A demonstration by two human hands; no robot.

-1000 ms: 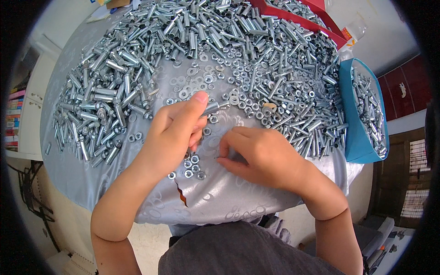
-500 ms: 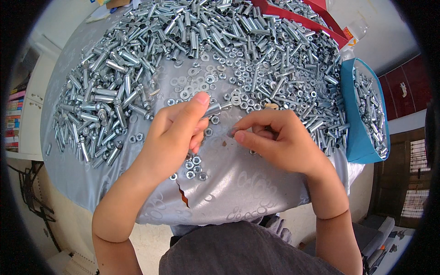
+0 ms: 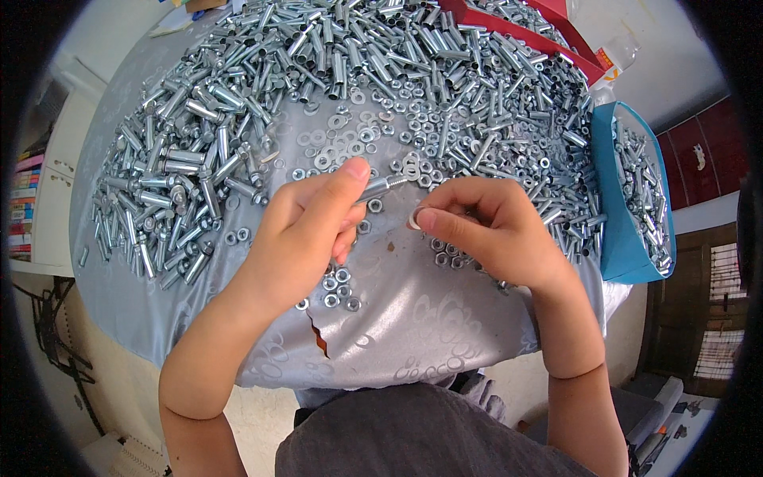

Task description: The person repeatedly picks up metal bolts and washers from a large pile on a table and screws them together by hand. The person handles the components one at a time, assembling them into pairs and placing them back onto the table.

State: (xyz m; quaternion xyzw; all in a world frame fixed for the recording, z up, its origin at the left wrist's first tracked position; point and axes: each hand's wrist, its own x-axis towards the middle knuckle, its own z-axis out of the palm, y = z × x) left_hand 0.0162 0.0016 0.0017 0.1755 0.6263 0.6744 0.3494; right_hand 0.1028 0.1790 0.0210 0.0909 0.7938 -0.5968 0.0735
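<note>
My left hand point(image 3: 306, 230) is closed around a metal sleeve anchor bolt point(image 3: 380, 188), whose threaded end sticks out past the thumb toward the right. Between thumb and forefinger, my right hand point(image 3: 485, 230) pinches a flat metal washer point(image 3: 413, 219), held on edge just below and right of the bolt's tip, apart from it. Loose washers point(image 3: 340, 145) lie beyond both hands in the middle of the table. A small group of nuts point(image 3: 342, 290) rests by my left wrist, and more nuts point(image 3: 451, 256) sit partly under my right hand.
A large heap of metal sleeves point(image 3: 334, 48) covers the far side of the table. Assembled anchor bolts point(image 3: 187, 167) are piled at left. On the right stands a blue fabric bin point(image 3: 624, 246) of hardware; a red box point(image 3: 524, 40) is behind. The grey tablecloth point(image 3: 429, 334) has a tear near me.
My right hand has moved slightly up and right and turned, so the washer in its fingertips now shows clearly. My left hand keeps hold of the bolt, almost still.
</note>
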